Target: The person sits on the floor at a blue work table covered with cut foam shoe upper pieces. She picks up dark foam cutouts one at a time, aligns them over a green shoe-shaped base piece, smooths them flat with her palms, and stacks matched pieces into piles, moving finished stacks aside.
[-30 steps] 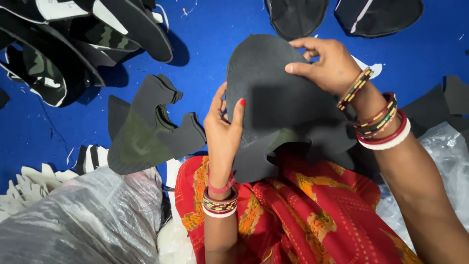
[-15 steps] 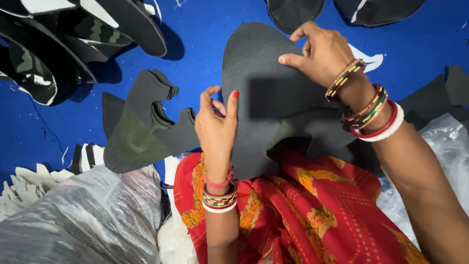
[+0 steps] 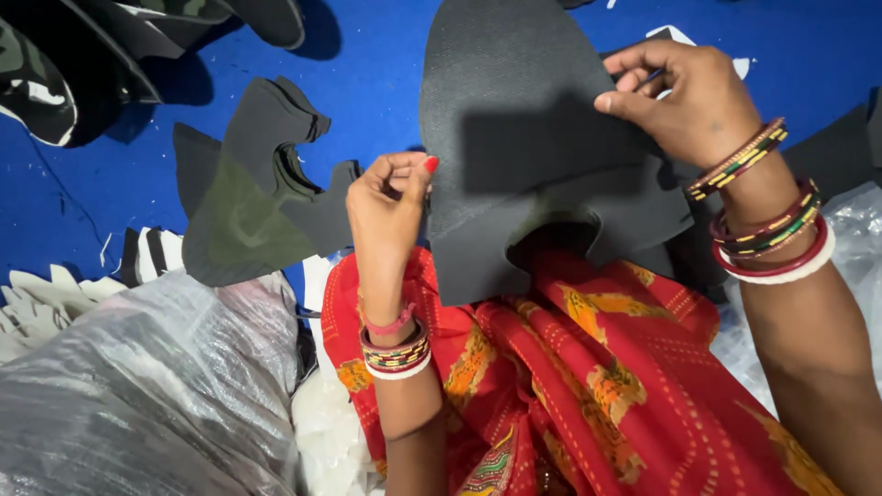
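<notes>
Black panel [image 3: 514,101], a large curved cut piece of dark fabric or foam, is held up over the lap between both hands, its lower edge notched and hanging above the red cloth [image 3: 588,367] that covers the knees. Left hand [image 3: 390,197] has its fingers curled shut, pinching the panel's left edge between thumb and forefinger. Right hand [image 3: 689,96] grips the panel's right side, thumb on the near face and fingers bent behind it; a second dark layer seems to lie behind the panel there, though the view is too poor to be sure. Bangles ring both wrists. Just left of the left hand a stack of cut pieces [image 3: 248,197], dark with an olive face on top, lies on the blue sheet [image 3: 367,64]. Farther back at the upper left sits a pile of camouflage pieces [image 3: 55,64]. A clear plastic bag [image 3: 138,395] fills the lower left corner, with white cut shapes [image 3: 46,303] beside it. More plastic [image 3: 850,220] shows at the right edge, near the right wrist.
</notes>
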